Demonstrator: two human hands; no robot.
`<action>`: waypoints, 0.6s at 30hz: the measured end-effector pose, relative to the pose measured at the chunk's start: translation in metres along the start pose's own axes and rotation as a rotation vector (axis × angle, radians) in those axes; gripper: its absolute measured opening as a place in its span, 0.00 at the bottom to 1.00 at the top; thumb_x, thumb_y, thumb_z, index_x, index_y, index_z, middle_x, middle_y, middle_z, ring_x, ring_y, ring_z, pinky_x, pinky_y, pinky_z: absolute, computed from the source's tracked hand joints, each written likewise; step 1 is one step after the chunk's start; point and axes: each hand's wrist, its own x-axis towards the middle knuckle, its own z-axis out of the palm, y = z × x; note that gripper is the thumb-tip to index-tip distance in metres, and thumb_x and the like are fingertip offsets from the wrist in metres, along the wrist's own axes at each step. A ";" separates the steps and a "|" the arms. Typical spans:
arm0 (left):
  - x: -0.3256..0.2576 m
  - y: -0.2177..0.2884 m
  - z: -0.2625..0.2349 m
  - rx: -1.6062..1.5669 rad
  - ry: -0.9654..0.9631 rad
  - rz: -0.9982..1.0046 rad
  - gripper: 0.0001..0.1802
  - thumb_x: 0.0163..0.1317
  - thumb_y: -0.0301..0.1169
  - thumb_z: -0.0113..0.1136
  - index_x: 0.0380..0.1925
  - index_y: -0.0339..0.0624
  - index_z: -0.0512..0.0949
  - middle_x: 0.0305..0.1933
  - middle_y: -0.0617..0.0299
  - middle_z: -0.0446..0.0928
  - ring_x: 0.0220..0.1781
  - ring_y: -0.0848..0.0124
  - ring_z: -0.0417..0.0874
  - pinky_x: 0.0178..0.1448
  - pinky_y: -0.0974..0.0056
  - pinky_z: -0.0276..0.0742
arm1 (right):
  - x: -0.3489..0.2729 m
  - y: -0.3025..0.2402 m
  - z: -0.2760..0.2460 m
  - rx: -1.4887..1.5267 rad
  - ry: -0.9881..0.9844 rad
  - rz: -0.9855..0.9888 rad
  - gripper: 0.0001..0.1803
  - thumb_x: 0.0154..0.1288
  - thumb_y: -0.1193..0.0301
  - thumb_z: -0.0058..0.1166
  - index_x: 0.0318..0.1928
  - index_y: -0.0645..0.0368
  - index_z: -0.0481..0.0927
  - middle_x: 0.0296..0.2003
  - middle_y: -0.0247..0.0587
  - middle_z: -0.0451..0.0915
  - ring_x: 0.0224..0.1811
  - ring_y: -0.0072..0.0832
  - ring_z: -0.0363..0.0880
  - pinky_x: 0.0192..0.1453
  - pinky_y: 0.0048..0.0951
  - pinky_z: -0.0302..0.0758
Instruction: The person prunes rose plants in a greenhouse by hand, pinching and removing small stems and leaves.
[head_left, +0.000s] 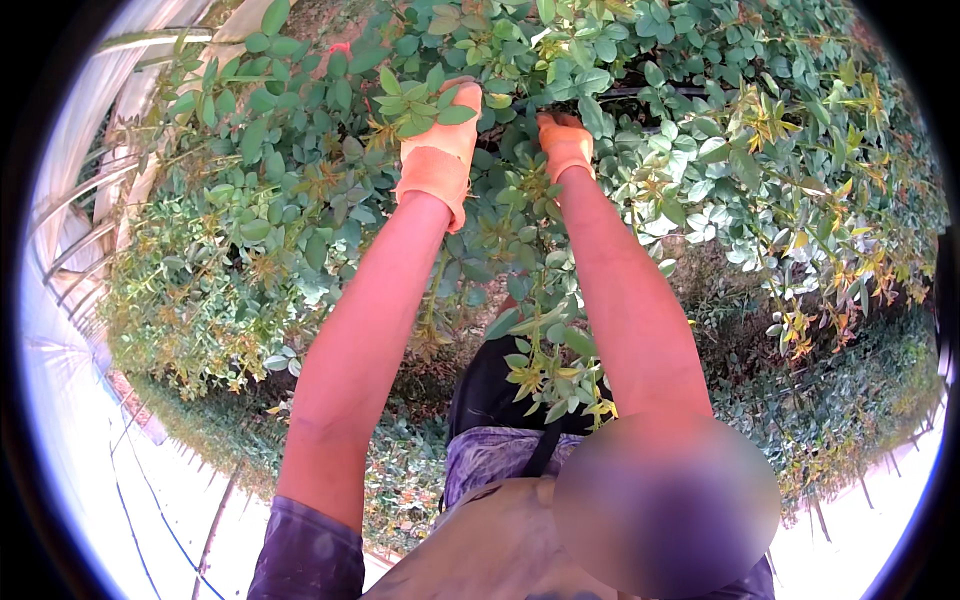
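Both of my arms reach forward into dense, leafy bushes that look like roses. My left hand [440,135], in an orange glove with a loose cuff, is in among the stems. A leafy shoot [415,105] lies across its back, and most of its fingers are hidden. Close by on the right, my right hand [566,143] wears a matching orange glove. Its fingers curl down into the foliage [595,82], and leaves hide whatever they hold. Between the two hands the leaves are shaded.
A dark pipe or line [660,92] runs through the bushes beyond my right hand. One red bloom [341,48] shows at the far left. A leafy branch [560,365] rises close to my body. Pale sheeting [75,250] and curved poles border the left side.
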 end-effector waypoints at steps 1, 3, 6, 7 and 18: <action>-0.002 -0.002 -0.001 0.016 -0.011 -0.028 0.23 0.65 0.52 0.58 0.52 0.51 0.80 0.48 0.71 0.82 0.45 0.75 0.77 0.56 0.64 0.71 | 0.002 0.006 0.001 -0.051 0.039 -0.154 0.21 0.66 0.57 0.53 0.56 0.46 0.82 0.55 0.42 0.83 0.53 0.47 0.82 0.58 0.40 0.76; -0.003 -0.005 -0.005 0.041 -0.017 -0.072 0.23 0.65 0.53 0.58 0.52 0.52 0.80 0.49 0.70 0.83 0.46 0.75 0.77 0.56 0.64 0.71 | 0.017 -0.012 0.010 -0.303 0.162 -0.274 0.23 0.67 0.57 0.50 0.57 0.54 0.79 0.54 0.50 0.82 0.56 0.51 0.80 0.59 0.42 0.76; -0.001 -0.005 -0.007 0.043 -0.028 -0.099 0.24 0.65 0.54 0.59 0.53 0.53 0.80 0.49 0.70 0.84 0.46 0.75 0.78 0.56 0.64 0.72 | 0.051 -0.026 0.014 -0.459 0.193 -0.543 0.25 0.67 0.54 0.51 0.58 0.56 0.76 0.56 0.51 0.80 0.56 0.53 0.79 0.57 0.47 0.77; 0.000 0.001 -0.002 0.029 -0.039 -0.091 0.24 0.64 0.54 0.59 0.53 0.53 0.80 0.50 0.70 0.84 0.47 0.75 0.79 0.56 0.64 0.72 | 0.078 -0.030 0.013 -0.492 0.189 -0.610 0.22 0.66 0.57 0.55 0.55 0.55 0.78 0.54 0.49 0.81 0.54 0.53 0.80 0.56 0.47 0.77; 0.000 0.006 -0.001 -0.311 0.003 0.063 0.23 0.66 0.42 0.64 0.56 0.41 0.79 0.53 0.63 0.82 0.54 0.69 0.83 0.56 0.62 0.77 | 0.051 -0.002 -0.010 -0.257 0.313 0.069 0.24 0.58 0.66 0.64 0.54 0.57 0.75 0.50 0.48 0.82 0.48 0.46 0.84 0.50 0.46 0.80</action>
